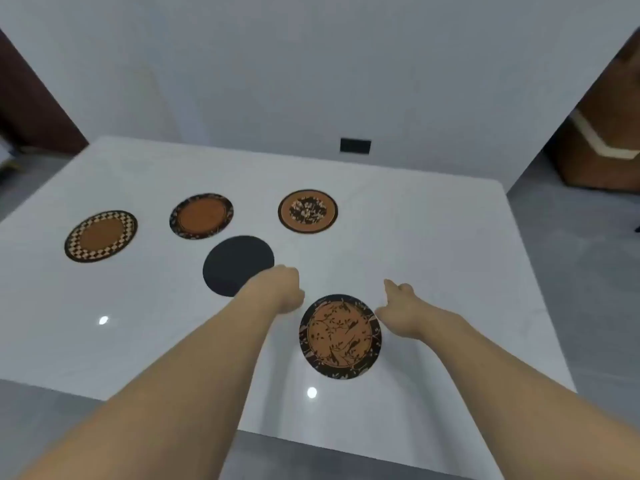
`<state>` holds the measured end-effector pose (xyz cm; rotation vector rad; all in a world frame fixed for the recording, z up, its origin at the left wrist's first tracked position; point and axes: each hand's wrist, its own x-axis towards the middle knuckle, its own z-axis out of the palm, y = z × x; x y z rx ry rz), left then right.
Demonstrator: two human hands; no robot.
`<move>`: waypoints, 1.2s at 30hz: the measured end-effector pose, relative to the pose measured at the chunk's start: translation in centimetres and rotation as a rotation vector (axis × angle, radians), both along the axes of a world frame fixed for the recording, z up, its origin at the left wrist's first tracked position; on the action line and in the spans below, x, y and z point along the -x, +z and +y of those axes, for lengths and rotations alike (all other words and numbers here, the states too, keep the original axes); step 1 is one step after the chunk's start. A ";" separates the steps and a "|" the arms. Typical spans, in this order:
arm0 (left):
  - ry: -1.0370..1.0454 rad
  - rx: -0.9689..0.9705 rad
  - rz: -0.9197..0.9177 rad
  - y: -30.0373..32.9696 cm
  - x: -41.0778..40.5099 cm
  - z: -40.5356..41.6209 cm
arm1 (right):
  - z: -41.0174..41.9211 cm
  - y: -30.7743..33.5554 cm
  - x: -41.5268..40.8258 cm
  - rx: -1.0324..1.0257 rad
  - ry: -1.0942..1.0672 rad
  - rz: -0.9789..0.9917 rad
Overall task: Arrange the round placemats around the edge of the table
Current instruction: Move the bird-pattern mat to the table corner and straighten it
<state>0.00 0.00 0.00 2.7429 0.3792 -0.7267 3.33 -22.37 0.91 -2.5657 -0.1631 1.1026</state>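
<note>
No readable writing. Left hand curled at plain black placemat near edge, grasp unclear; right hand released beside bird-pattern placemat; bare white table beyond.

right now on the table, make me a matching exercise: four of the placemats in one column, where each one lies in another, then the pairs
Placemats:
1. plain black placemat
2. checkered-rim placemat
3. bird-and-branch placemat
4. dark-floral-centre placemat

Places:
A. nearest the person, between the two hands
B. farthest left
C. far row, right end
D. partly under the left hand

Pairs: 1-D, 2-B, 3-A, 4-C
</note>
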 end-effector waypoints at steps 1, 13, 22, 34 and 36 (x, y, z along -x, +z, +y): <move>-0.007 -0.009 0.050 -1.0 0.1 -0.3 | 0.3 -1.3 -0.3 0.005 -0.027 0.014; 0.269 0.150 0.039 -7.9 -1.2 -1.5 | 1.6 -9.3 -2.2 -0.083 -0.222 -0.034; 0.412 0.353 -0.072 -8.2 -0.3 -2.8 | -1.1 -8.0 -3.0 -0.449 -0.316 0.085; 0.511 0.797 -0.193 -5.8 -7.2 -7.1 | -8.3 -6.2 -8.5 -1.011 -0.860 0.166; 0.539 0.844 -0.234 -5.9 -9.7 -9.5 | -10.5 -6.4 -9.8 -1.184 -1.008 0.222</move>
